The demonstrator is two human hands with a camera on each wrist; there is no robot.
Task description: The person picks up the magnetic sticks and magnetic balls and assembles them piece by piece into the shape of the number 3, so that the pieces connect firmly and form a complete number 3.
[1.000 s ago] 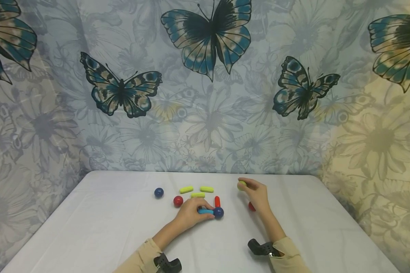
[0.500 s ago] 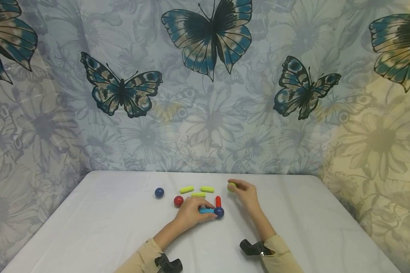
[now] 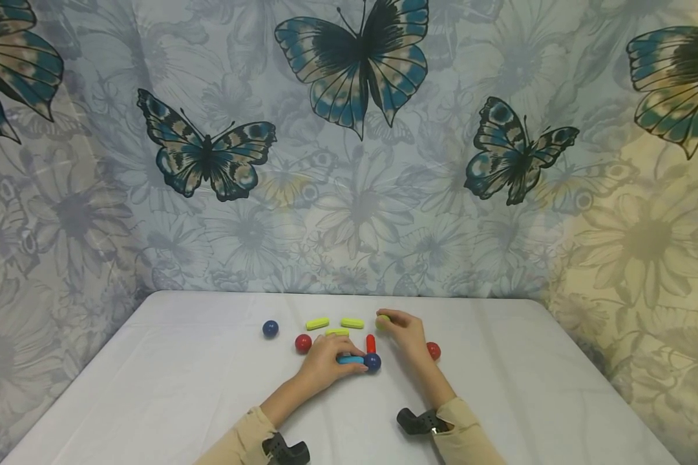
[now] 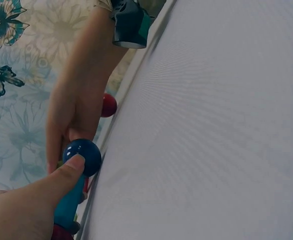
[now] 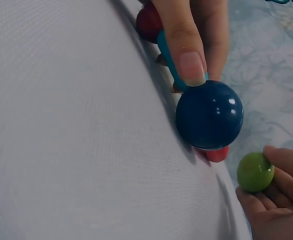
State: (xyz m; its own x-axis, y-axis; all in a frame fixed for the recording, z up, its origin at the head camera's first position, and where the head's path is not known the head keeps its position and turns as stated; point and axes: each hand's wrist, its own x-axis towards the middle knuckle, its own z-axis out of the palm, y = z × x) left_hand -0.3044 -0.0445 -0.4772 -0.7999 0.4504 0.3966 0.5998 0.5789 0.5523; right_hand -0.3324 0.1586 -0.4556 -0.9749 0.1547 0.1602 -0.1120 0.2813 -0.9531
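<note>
My left hand (image 3: 326, 360) gripping a light-blue rod (image 3: 351, 360) joined to a dark-blue ball (image 3: 372, 361), my right hand (image 3: 406, 330) pinching a green ball (image 5: 255, 172) just beyond, on the white bench (image 3: 151, 387)

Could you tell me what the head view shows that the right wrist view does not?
Only the head view shows the three yellow-green sticks, the loose blue ball, a red ball beside the right wrist, and the butterfly curtain. Only the right wrist view shows the left hand's thumb tip resting against the dark blue ball. Both show the left hand holding the light blue stick and the right hand pinching the green ball.
</note>
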